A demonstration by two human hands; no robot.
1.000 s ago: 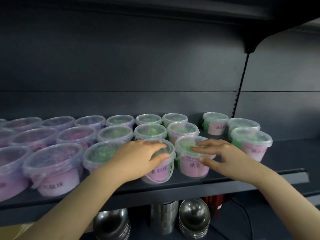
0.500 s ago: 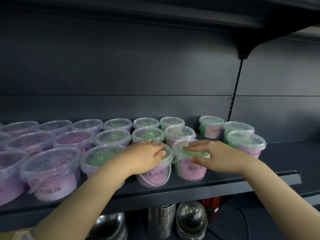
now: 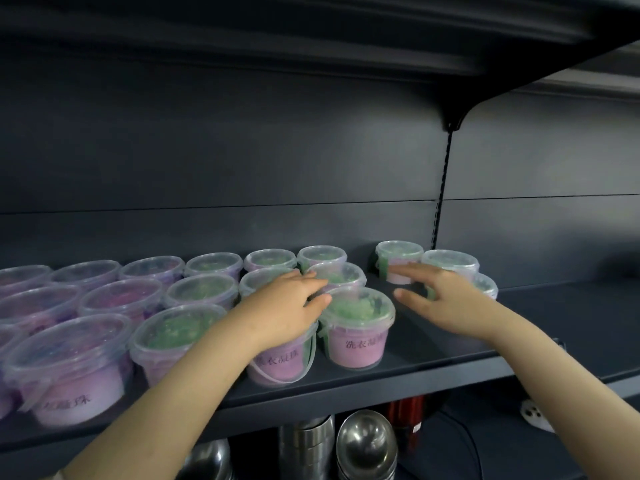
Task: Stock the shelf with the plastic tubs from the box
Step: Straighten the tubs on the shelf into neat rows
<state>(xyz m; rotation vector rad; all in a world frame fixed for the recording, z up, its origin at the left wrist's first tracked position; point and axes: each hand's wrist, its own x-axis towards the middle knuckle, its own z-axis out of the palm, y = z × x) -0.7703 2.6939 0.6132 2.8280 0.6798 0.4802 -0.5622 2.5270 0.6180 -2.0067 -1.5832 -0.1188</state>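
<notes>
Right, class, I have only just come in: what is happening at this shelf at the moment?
A person is stocking a dark shelf with clear-lidded plastic tubs. The left hand rests on a front-row tub. The right hand is open, fingers spread, beside the green-topped tub and in front of three separate tubs to the right. Many tubs already stand in rows.

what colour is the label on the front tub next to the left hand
Pink-purple with dark printed characters, on the front tub, seen clearest in the head view.
</notes>
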